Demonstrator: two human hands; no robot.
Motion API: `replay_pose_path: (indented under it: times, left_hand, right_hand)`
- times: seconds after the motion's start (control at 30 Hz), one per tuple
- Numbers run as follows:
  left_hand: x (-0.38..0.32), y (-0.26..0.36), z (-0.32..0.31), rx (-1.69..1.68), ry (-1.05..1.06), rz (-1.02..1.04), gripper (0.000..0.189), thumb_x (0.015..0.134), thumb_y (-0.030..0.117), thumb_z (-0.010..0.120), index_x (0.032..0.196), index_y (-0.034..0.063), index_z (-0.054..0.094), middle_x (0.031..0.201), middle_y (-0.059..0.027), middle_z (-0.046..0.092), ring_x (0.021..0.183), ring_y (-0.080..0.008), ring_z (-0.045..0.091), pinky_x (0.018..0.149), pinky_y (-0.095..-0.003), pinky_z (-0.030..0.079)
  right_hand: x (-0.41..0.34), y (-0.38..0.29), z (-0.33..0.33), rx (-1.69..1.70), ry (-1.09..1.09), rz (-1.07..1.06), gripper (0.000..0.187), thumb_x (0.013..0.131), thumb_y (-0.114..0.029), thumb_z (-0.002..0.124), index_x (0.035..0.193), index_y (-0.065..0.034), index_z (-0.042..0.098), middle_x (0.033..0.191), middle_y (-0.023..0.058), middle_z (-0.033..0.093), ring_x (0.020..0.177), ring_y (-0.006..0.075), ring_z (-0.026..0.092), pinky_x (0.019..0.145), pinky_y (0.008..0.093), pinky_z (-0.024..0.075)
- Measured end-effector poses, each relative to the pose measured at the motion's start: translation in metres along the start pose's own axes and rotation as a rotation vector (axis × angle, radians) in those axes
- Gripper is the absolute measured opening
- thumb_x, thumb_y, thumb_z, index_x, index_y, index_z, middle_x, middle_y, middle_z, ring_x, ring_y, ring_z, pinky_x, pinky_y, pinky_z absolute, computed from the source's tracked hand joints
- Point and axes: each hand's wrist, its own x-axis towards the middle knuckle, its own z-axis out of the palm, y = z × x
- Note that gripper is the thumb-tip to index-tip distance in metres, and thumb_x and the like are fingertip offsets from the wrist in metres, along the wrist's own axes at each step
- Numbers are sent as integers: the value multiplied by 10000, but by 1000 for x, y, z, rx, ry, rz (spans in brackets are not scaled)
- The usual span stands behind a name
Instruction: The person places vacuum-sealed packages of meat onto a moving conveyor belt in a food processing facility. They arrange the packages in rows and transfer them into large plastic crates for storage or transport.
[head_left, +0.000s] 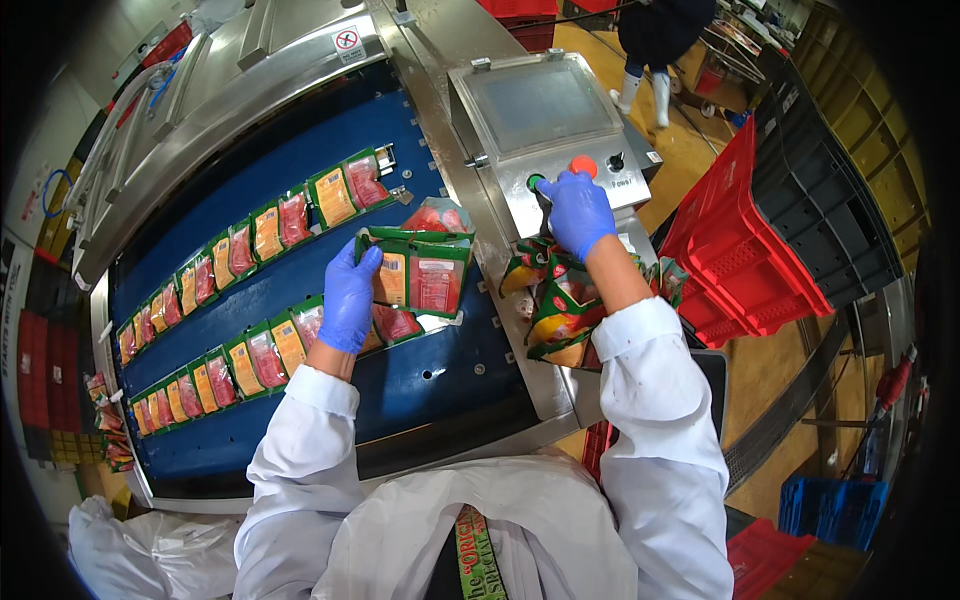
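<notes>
Two flat plastic food pouches with green borders are pinched at their left edge by my gloved left hand. The front pouch shows pink contents and an orange printed panel; a second pouch leans behind it. Both are above the blue bed of a stainless steel packing machine. Similar pouches lie in a far row and a near row. My gloved right hand is at the control panel, its thumb on the green button, close below the red button.
More filled pouches are piled under my right forearm. The machine's metal lid is raised behind the bed. Red crates and a dark crate stand to the right. A person in white boots is farther back.
</notes>
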Motion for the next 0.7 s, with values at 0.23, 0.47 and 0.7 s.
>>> replay_pose_path:
  times: [0.23, 0.47, 0.7]
  left_hand:
    - [-25, 30, 66, -249, -213, -70, 231, 912, 83, 533, 1126, -1, 562, 1004, -61, 626, 902, -133, 602, 826, -280, 489]
    - [-47, -31, 184, -301, -130, -126, 227, 897, 121, 532, 1095, 18, 572, 942, -54, 617, 838, -131, 585, 751, -296, 463]
    - [-18, -75, 179, -138, -211, 49, 271, 838, 93, 614, 1085, -2, 558, 954, -89, 631, 836, -160, 590, 755, -308, 473]
  right_hand:
    - [-54, 51, -25, 811, 341, 161, 287, 867, -79, 543, 1141, -63, 628, 974, 94, 656, 884, 166, 604, 805, 281, 456]
    - [-219, 91, -45, 1161, 316, 585, 259, 907, -124, 536, 1132, -35, 626, 861, -12, 621, 752, 61, 543, 652, 190, 409]
    - [-319, 71, -13, 1149, 258, 894, 195, 895, -51, 548, 1062, -7, 639, 870, 3, 600, 770, 58, 519, 688, 200, 418]
